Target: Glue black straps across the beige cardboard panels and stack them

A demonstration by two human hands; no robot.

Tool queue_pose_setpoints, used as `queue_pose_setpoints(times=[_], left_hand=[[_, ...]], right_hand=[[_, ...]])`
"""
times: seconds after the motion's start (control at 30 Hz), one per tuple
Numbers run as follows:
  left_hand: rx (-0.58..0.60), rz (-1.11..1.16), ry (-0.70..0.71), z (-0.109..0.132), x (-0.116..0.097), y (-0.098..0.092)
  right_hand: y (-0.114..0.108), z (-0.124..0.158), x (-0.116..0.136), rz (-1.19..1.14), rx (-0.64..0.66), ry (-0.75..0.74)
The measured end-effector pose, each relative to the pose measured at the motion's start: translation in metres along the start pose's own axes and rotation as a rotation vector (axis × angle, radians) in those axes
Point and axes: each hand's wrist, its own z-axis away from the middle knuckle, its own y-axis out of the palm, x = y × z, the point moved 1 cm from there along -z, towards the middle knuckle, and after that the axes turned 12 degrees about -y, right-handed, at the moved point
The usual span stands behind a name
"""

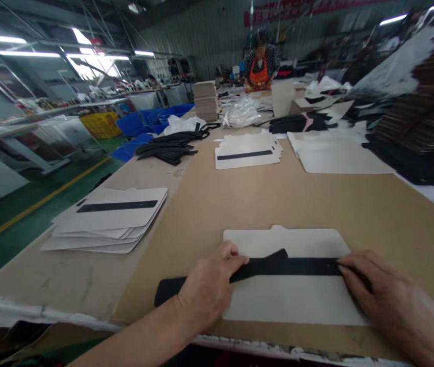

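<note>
A pale board (pixel 286 300) with rounded corners and a small tab on its far edge lies flat near the table's front edge. Across it runs a black strip (pixel 304 266). My right hand (pixel 381 290) pinches or presses the strip's right end at the board's right side. At the left, my left hand (pixel 211 280) has thumb and finger closed on black strip material over the board's left edge. A second black piece (pixel 169 290) shows beyond that hand, and a loose end crosses the strip at an angle. What lies under my left fingers is hidden.
Pale boards with a black strip (pixel 106 216) are stacked at the left; more (pixel 245 160) lie farther back. Black strips (pixel 171 145) lie in a bundle behind the left stack. Plain pale sheets (pixel 343 153) sit back right. A person in an orange apron (pixel 260 71) stands beyond.
</note>
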Motion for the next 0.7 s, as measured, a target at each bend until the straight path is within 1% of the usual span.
queue_pose_setpoints(times=[0.07,0.13,0.2,0.33,0.47,0.53,0.6,0.63,0.7], left_hand=[[0.06,-0.161,0.03,0.003,-0.004,0.003],[0.077,-0.318,0.058,0.006,-0.007,0.005],[0.09,-0.417,0.089,0.008,-0.008,0.008],[0.129,-0.461,0.116,0.006,-0.006,0.011],[0.113,-0.423,0.128,0.006,-0.007,0.007],[0.103,-0.417,0.131,0.008,-0.008,0.005],[0.097,-0.439,0.15,0.011,-0.004,0.008],[0.096,-0.459,0.163,0.011,0.001,0.011],[0.093,-0.495,0.177,0.01,0.017,0.021]], right_hand=[[-0.006,0.003,0.01,0.114,0.014,-0.087],[-0.01,0.007,0.018,0.236,0.029,-0.173],[-0.012,0.011,0.023,0.31,0.053,-0.226],[-0.013,0.012,0.027,0.35,0.09,-0.267],[-0.014,0.004,0.029,0.4,0.12,-0.271],[-0.014,0.003,0.029,0.399,0.1,-0.292],[-0.011,0.006,0.027,0.364,0.052,-0.367],[-0.008,0.009,0.026,0.345,0.012,-0.427],[0.002,0.018,0.024,0.314,-0.074,-0.531]])
